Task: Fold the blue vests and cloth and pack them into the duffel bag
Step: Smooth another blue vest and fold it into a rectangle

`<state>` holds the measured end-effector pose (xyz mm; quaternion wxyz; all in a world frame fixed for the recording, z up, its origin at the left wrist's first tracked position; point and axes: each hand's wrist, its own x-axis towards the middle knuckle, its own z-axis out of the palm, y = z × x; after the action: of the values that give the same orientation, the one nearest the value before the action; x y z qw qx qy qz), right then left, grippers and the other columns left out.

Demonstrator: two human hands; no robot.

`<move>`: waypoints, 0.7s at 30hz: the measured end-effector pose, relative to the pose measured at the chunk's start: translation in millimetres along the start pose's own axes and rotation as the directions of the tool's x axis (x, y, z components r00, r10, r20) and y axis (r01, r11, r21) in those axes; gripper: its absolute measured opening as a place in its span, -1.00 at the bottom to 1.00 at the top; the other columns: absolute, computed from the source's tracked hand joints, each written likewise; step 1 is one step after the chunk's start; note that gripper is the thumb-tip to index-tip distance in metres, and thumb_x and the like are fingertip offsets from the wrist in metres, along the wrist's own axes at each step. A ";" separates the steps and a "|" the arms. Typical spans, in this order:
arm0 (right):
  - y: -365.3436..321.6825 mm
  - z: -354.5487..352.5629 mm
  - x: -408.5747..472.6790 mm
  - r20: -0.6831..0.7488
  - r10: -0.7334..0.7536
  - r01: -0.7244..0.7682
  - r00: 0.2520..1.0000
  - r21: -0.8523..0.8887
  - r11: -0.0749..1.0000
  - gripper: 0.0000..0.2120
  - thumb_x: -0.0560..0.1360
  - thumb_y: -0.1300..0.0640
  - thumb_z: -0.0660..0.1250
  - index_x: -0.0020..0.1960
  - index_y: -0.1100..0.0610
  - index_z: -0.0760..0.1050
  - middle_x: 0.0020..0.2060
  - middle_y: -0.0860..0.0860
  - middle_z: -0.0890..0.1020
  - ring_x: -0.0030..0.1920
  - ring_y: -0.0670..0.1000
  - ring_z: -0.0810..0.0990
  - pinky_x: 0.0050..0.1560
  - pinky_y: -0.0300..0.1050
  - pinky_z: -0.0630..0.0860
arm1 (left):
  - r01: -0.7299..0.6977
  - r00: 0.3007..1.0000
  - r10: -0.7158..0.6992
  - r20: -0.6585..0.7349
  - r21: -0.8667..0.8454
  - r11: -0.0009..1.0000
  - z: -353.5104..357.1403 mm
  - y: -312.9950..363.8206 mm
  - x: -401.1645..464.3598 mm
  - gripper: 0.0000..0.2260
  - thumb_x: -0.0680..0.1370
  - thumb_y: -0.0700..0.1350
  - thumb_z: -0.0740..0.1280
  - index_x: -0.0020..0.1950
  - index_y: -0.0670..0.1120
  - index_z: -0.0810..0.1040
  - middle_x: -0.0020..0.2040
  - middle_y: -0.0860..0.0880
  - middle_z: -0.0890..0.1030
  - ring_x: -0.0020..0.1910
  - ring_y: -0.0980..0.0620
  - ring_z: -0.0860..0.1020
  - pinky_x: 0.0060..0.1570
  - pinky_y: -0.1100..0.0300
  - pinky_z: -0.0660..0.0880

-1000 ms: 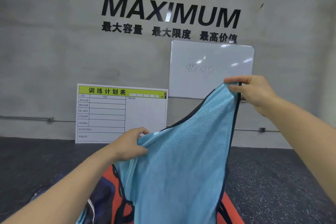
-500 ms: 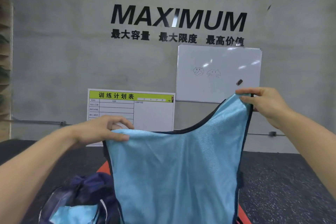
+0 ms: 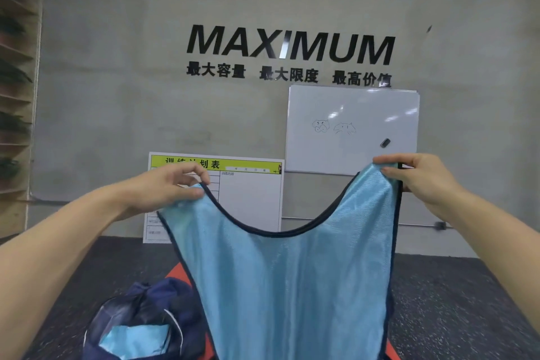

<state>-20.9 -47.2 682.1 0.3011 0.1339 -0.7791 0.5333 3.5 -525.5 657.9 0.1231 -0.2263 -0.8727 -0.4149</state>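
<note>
Up in the middle of the frame, a light blue vest [image 3: 292, 280] with dark navy trim hangs spread out, held by its two shoulder straps. The left hand [image 3: 166, 187], at centre left, pinches the left strap between thumb and curled fingers [image 3: 191, 174], while the right hand [image 3: 420, 177], at centre right and a little higher, grips the right strap with its fingers [image 3: 388, 159] folded over the top edge. Between the two hands the neckline sags in a deep curve, and the body of the vest falls straight down past the bottom edge of the frame. At lower left, a dark navy duffel bag [image 3: 163, 301] lies on the dark speckled floor [image 3: 455, 301] with its mouth open; a piece of light blue fabric [image 3: 131, 339] shows inside it. The vest's lower left edge hangs just beside the bag and overlaps it in the picture. An orange-red mat [image 3: 175, 272] peeks out behind the vest near the bag. Against the grey wall [image 3: 117, 67] in the background, a whiteboard [image 3: 350, 114] with small doodles sits at centre right, under black lettering [image 3: 289, 45] reading MAXIMUM. A green-headed chart board [image 3: 251, 199] leans at the wall's foot, partly hidden by the left hand. Wooden shelving [image 3: 14, 96] runs down the left edge.
</note>
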 end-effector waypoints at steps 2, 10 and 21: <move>-8.7 -3.7 -7.1 0.006 -0.008 0.008 1.000 -0.007 1.000 -0.79 0.56 0.24 0.44 0.09 -0.03 0.72 0.04 -0.10 0.71 0.02 -0.12 0.68 -0.06 -0.28 0.53 | -0.016 1.000 0.016 -0.012 -0.008 1.000 -1.3 8.0 -4.9 -0.85 0.60 -0.14 0.40 0.12 0.01 0.48 -0.11 0.02 0.62 -0.16 0.02 0.50 -0.15 0.12 0.39; -28.9 -31.3 -35.7 -0.017 -0.034 0.034 0.999 -0.014 0.999 -0.78 0.58 0.29 0.41 0.13 0.05 0.70 0.05 -0.10 0.67 -0.19 -0.34 0.65 -0.27 -0.49 0.50 | -0.073 0.997 0.070 0.028 0.150 0.986 -3.7 37.1 -27.3 -0.84 0.47 -0.18 0.55 -0.18 -0.14 0.59 -0.31 0.09 0.59 -0.32 0.07 0.43 -0.24 0.22 0.33; -38.4 -58.7 -66.3 -0.064 -0.024 0.025 0.998 0.026 0.999 -0.79 0.56 0.25 0.44 0.07 -0.02 0.73 0.14 -0.05 0.68 0.10 -0.06 0.67 0.01 -0.22 0.56 | -0.031 0.997 -0.006 0.075 0.479 0.877 2.6 41.7 -28.2 -0.50 0.58 -0.36 0.25 -0.16 0.23 0.75 -0.02 0.28 0.69 0.04 0.25 0.61 0.25 0.12 0.49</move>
<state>70.5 -16.4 685.1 0.3303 0.1305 -0.7602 0.5440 48.6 -508.7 672.8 0.1451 -0.2096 -0.9507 -0.1765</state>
